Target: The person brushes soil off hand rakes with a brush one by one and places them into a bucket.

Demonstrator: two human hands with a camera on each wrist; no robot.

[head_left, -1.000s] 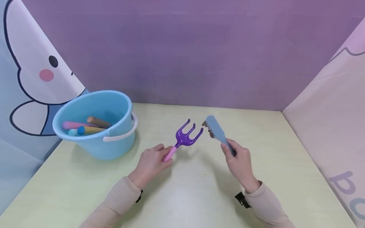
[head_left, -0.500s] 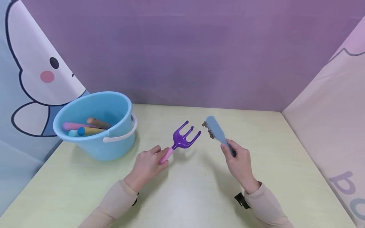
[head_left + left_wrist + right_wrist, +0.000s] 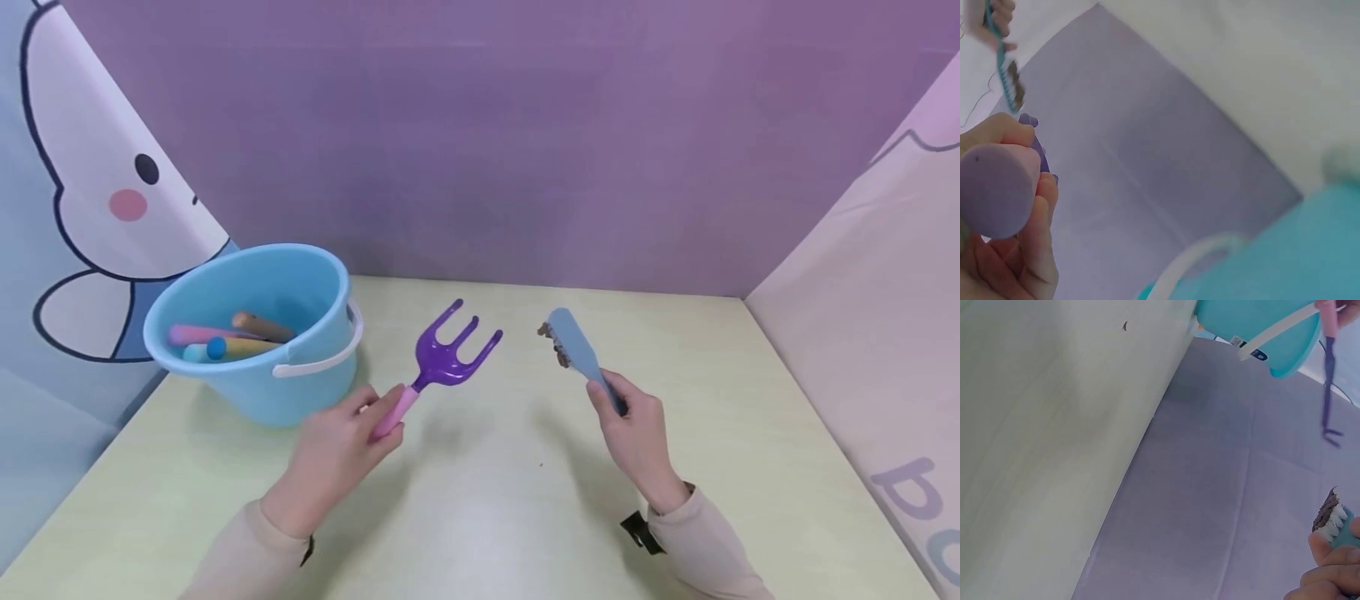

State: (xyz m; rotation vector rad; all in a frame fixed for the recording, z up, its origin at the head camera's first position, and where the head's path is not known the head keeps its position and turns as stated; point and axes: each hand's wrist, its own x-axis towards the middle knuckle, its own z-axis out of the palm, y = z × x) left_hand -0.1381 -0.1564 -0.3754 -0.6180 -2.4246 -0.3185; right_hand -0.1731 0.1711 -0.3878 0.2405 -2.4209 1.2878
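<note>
My left hand grips the pink handle of a purple three-pronged toy garden fork, raised over the table with its prongs pointing away and to the right. In my right hand is a blue brush, held by its handle with the head up. Brown, clay-like stuff clings to the brush's white bristles, which face left toward the fork. Fork and brush are apart. From behind, the left wrist view shows the fork's rounded handle end between the fingers.
A light blue bucket with a white handle stands on the left of the pale table, with several coloured handles inside. One tiny dark crumb lies on the table. A purple backdrop rises behind.
My left hand has drawn the fork leftward, toward the bucket and away from the brush. My right hand with the brush has stayed nearly still.
</note>
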